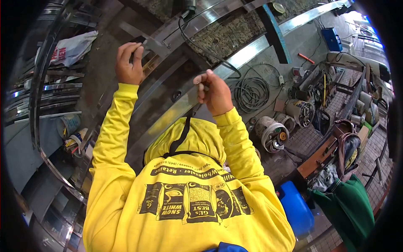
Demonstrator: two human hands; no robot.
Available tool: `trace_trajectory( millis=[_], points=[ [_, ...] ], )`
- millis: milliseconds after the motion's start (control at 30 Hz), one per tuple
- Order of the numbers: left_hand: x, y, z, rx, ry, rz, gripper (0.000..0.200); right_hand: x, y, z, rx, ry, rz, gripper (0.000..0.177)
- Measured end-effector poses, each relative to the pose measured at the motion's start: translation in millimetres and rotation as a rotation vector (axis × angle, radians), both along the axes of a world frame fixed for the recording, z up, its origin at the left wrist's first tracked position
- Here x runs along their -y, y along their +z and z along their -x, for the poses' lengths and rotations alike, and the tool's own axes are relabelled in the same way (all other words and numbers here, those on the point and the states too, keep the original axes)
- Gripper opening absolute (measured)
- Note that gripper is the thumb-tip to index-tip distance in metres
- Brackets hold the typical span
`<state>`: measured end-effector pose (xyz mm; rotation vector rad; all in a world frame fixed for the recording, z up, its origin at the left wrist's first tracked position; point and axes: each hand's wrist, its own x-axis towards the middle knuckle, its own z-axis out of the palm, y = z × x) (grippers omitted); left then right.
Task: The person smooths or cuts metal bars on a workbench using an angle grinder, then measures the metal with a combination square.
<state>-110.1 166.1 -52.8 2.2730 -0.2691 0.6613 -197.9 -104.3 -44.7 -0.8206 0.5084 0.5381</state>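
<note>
My left hand [130,63] is raised over the metal frame, its thumb and fingers closed near a small dark piece at the end of a flat metal strip [133,30]. What it grips is not clear. My right hand [213,91] hovers beside a long shiny metal bar [247,51], fingers curled in a pinch; anything between them is too small to make out. A black cable [187,38] loops across the frame between both hands. Below them lies the front of my yellow shirt [197,168].
Coiled grey cable [252,93] lies on the floor to the right, near buckets of parts [268,130]. A blue bar [275,35] crosses the metal at the top. Further right are a blue container [296,208], green cloth [348,210] and a toolbox [331,40]. Metal strips [42,84] line the left.
</note>
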Motion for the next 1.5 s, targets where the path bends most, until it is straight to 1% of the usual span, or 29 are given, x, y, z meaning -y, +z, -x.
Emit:
trace_trajectory(
  millis=[33,67,133,167,200,233,267,300,333,367,400,433,467,533,567,667,700,800,867,900,1000,1100,1167,1267,1333,1367,1400,1467,1500],
  points=[
    [5,9,2,0.049,-0.031,-0.006,0.013,6,8,-7,0.036,0.052,0.061,0.060],
    [11,19,7,0.099,-0.059,-0.012,0.013,13,16,-15,0.066,0.097,0.045,0.062],
    [34,42,20,0.085,-0.206,0.004,0.007,22,31,-37,0.130,0.204,0.015,0.067],
    [44,46,23,0.087,-0.316,-0.033,0.011,22,34,-49,0.089,0.303,-0.025,0.074],
    [52,42,26,0.095,-0.486,-0.078,0.015,21,11,-60,0.069,0.316,-0.153,0.062],
    [65,40,31,0.018,-0.579,-0.101,0.019,18,13,-70,0.234,0.418,0.020,0.053],
    [75,39,37,-0.088,-0.580,-0.084,0.024,15,18,-77,0.401,0.512,0.189,0.044],
    [59,55,28,-0.076,-0.561,-0.041,0.029,22,30,-79,0.286,0.457,0.121,0.029],
    [38,70,18,-0.054,-0.532,0.003,0.036,33,26,-77,0.292,0.417,0.193,0.028],
    [0,52,5,-0.108,-0.215,0.020,0.045,45,21,-75,0.295,0.378,0.266,0.026],
    [-44,21,-7,-0.169,0.090,0.043,0.055,59,35,-75,0.248,0.374,0.320,0.026],
    [-77,-5,-14,-0.381,0.032,-0.147,0.059,74,39,-79,0.224,0.389,0.333,0.023],
    [-97,-24,-17,-0.593,-0.023,-0.330,0.062,76,50,-82,0.242,0.338,0.271,0.020],
    [-99,-31,-27,-0.955,-0.034,-0.261,0.061,89,55,-95,0.275,0.423,0.430,0.019],
    [-98,-36,-31,-1.139,-0.051,-0.219,0.061,89,57,-103,0.304,0.443,0.436,0.020],
    [-95,-74,-12,-0.967,-0.044,-0.063,0.058,89,65,-133,0.412,0.467,0.488,0.021],
    [-92,-72,-12,-1.026,-0.066,-0.006,0.061,92,57,-143,0.453,0.460,0.525,0.022],
    [-88,-56,-14,-1.058,0.005,0.026,0.066,89,58,-179,0.544,0.404,0.663,0.025],
    [-93,-50,-22,-1.159,-0.018,-0.006,0.069,88,59,-201,0.566,0.439,0.731,0.026],
    [-93,-42,-27,-1.208,-0.027,-0.022,0.071,83,57,-209,0.586,0.400,0.738,0.026],
    [-93,-22,-37,-1.242,-0.062,0.006,0.075,86,41,-223,0.546,0.430,0.728,0.028],
    [-100,-33,-37,-1.118,-0.012,-0.078,0.081,86,38,-220,0.580,0.424,0.779,0.028],
    [-102,-31,-41,-1.134,-0.015,-0.084,0.084,87,46,-222,0.518,0.452,0.888,0.028],
    [-89,-10,-49,-1.235,-0.004,-0.070,0.083,95,44,-238,0.555,0.454,0.980,0.031],
    [-89,-13,-50,-1.238,0.010,-0.078,0.080,107,29,-253,0.697,0.325,0.953,0.032],
    [-93,-16,-51,-1.273,-0.026,-0.027,0.076,115,21,-263,0.768,0.263,0.938,0.033],
    [-90,-13,-56,-1.251,0.016,-0.068,0.074,123,19,-277,0.693,0.179,0.891,0.032],
    [-85,2,-58,-1.216,0.107,-0.150,0.071,147,28,-309,0.816,0.094,1.017,0.031],
    [-90,5,-64,-1.263,0.142,-0.192,0.070,162,31,-327,0.880,0.061,1.100,0.031]
  ],
)
